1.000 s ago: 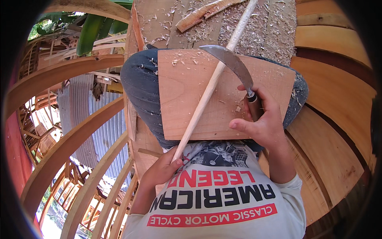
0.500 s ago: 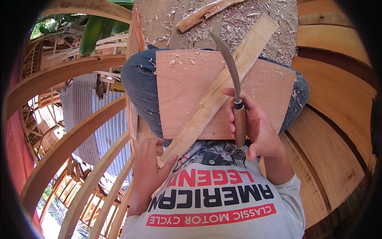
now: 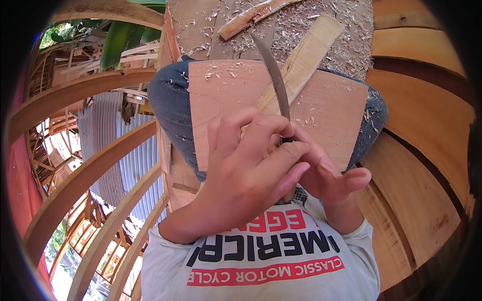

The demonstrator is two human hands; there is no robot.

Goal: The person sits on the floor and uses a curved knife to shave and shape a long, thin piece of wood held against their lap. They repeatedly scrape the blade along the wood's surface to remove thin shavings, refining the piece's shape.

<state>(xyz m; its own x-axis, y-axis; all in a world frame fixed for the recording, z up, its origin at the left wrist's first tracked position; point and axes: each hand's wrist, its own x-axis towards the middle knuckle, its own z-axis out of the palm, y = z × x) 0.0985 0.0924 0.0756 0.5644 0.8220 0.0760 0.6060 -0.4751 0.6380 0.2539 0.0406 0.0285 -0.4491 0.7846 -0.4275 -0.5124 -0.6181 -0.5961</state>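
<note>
A curved knife points away from me above my lap, its handle mostly hidden by my hands. My right hand holds it, thumb sticking out to the side. Across from the left comes my left hand, its fingers bent and pinched together at the base of the blade, against the fingers of my right hand. What lies between those left fingertips is hidden. Beneath the knife, a long pale wood strip lies slantwise on a flat wooden board resting across my legs. My hands cover the strip's near end.
Shavings litter the planks ahead, where a rough, bark-edged wood piece lies. Curved slats with open gaps run along the left side, over a corrugated metal sheet. Wide curved planks line the right.
My left hand has left the near end of the wood strip and come over to my right hand at the knife. The knife has shifted slightly left.
</note>
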